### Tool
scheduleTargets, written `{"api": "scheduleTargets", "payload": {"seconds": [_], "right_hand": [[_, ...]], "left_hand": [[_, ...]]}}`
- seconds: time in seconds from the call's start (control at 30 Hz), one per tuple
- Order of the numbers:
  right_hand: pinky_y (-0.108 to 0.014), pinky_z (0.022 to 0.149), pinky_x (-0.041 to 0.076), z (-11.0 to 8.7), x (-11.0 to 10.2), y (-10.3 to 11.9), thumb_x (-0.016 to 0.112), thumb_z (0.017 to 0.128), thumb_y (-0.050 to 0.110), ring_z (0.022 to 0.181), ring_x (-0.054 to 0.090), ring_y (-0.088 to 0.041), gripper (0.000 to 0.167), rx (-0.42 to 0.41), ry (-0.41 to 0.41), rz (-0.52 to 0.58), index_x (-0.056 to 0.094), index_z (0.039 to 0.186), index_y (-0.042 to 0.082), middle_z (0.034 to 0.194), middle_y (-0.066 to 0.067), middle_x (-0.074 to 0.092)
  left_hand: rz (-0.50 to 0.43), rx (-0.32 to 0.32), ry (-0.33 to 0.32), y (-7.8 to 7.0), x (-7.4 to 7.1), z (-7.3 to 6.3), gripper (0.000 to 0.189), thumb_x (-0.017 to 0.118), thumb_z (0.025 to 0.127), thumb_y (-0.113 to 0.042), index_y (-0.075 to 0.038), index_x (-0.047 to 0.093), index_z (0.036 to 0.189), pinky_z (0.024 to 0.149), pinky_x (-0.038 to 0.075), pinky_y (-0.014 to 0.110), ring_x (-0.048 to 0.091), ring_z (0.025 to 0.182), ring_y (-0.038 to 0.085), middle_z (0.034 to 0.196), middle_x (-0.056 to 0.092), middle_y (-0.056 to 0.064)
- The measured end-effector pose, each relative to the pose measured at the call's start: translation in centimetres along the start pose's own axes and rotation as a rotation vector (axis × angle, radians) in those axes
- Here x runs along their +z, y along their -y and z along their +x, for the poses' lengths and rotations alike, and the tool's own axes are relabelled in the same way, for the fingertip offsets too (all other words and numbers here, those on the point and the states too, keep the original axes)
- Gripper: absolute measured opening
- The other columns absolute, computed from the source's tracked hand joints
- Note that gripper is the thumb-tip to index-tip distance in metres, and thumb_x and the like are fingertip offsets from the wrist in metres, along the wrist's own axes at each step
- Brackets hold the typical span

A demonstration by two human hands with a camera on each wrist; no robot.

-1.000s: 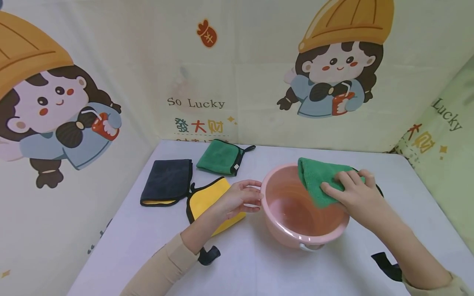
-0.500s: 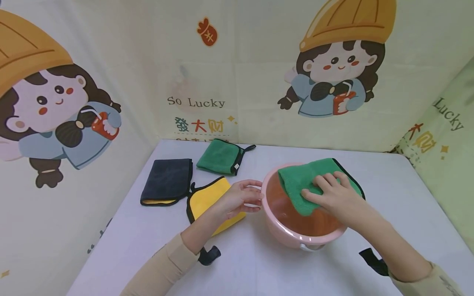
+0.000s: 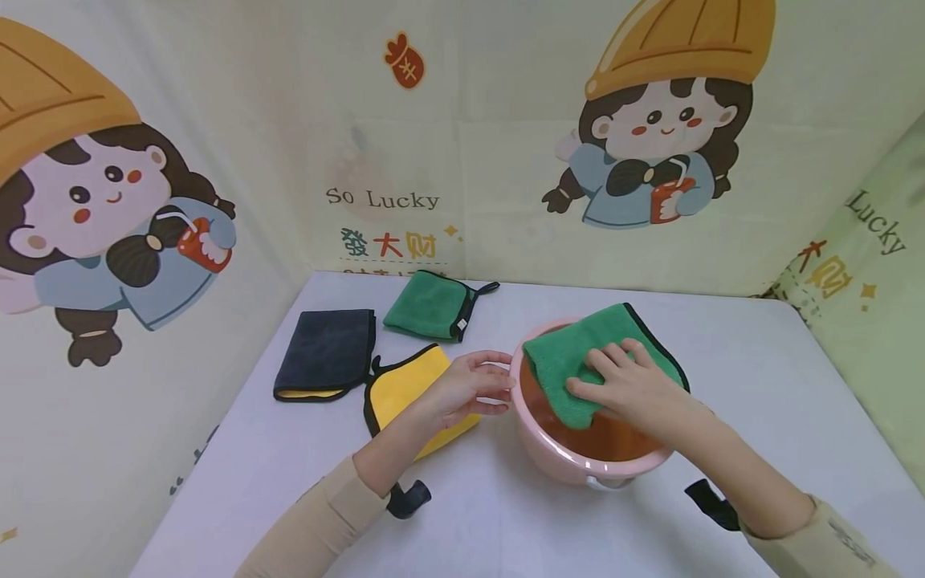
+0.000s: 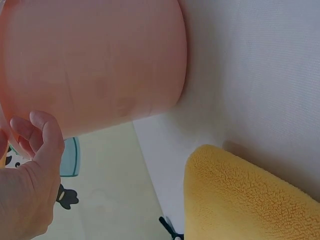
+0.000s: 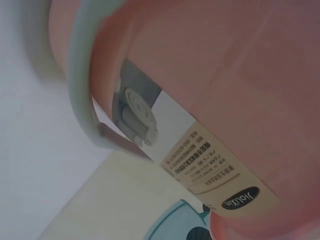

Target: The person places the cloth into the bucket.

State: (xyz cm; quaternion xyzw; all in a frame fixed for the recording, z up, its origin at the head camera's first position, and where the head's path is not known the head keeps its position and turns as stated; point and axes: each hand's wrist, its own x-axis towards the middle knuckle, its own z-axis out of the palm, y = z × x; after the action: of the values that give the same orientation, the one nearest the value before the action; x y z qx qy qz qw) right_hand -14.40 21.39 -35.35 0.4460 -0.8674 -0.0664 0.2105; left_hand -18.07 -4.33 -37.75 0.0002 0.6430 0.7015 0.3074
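A pink bucket (image 3: pixel 560 457) stands upright on the table. Over its mouth my right hand (image 3: pixel 636 393) grips a folded green cloth (image 3: pixel 560 357) with black edging, which covers much of the opening. The bucket's left rim meets the fingertips of my left hand (image 3: pixel 470 389), whose fingers are loosely bent. In the left wrist view that hand (image 4: pixel 37 172) is beside the bucket wall (image 4: pixel 100 60). The right wrist view has the bucket's outside with a printed label (image 5: pixel 200 160) and a pale handle (image 5: pixel 82 85); my right hand is out of sight there.
Left of the bucket lie a yellow cloth (image 3: pixel 408 385), partly under my left forearm, a dark grey cloth (image 3: pixel 328 353) and another green cloth (image 3: pixel 429 309) with a loop. Patterned curtains (image 3: pixel 506 160) enclose the white table (image 3: pixel 766 385).
My right hand has moved left with the green cloth, from the bucket's right side to over its middle. My left hand stays at the rim.
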Motion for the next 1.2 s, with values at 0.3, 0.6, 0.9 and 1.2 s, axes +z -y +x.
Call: {"api": "scheduleTargets", "payload": {"seconds": [0.3, 0.6, 0.9, 1.2], "right_hand": [[-0.043, 0.079, 0.035, 0.6, 0.9, 0.0, 0.083, 0.063, 0.028, 0.081, 0.045, -0.024, 0.048, -0.047, 0.045, 0.034, 0.052, 0.101, 0.027, 0.089, -0.005, 0.044], [-0.042, 0.076, 0.036, 1.3, 1.8, -0.1, 0.081, 0.065, 0.032, 0.085, 0.046, -0.023, 0.045, -0.095, 0.070, 0.051, 0.054, 0.101, 0.027, 0.086, -0.005, 0.048], [-0.041, 0.077, 0.036, 2.0, 2.3, 0.0, 0.078, 0.069, 0.033, 0.086, 0.046, -0.021, 0.040, -0.108, 0.153, 0.044, 0.055, 0.102, 0.028, 0.088, -0.003, 0.049], [-0.038, 0.077, 0.033, 2.2, 3.1, -0.1, 0.076, 0.072, 0.030, 0.085, 0.045, -0.020, 0.036, -0.125, 0.186, 0.044, 0.058, 0.103, 0.030, 0.089, -0.002, 0.049]], "left_hand": [[0.001, -0.006, -0.007, -0.1, 0.1, 0.0, 0.040, 0.065, 0.084, -0.013, -0.009, 0.052, 0.122, 0.075, 0.053, 0.036, 0.065, 0.081, 0.019, 0.106, 0.061, 0.010], [-0.008, -0.009, 0.012, -0.2, 0.0, 0.1, 0.039, 0.063, 0.085, -0.010, -0.007, 0.052, 0.122, 0.074, 0.053, 0.037, 0.064, 0.078, 0.017, 0.103, 0.060, 0.010], [-0.001, -0.003, 0.028, -0.4, 0.0, -0.1, 0.038, 0.063, 0.085, -0.010, -0.006, 0.052, 0.122, 0.074, 0.053, 0.037, 0.064, 0.076, 0.017, 0.101, 0.062, 0.010], [0.008, -0.007, 0.034, -0.6, 0.1, -0.4, 0.039, 0.062, 0.086, -0.010, -0.005, 0.050, 0.123, 0.074, 0.053, 0.037, 0.064, 0.077, 0.017, 0.102, 0.061, 0.011]]}}
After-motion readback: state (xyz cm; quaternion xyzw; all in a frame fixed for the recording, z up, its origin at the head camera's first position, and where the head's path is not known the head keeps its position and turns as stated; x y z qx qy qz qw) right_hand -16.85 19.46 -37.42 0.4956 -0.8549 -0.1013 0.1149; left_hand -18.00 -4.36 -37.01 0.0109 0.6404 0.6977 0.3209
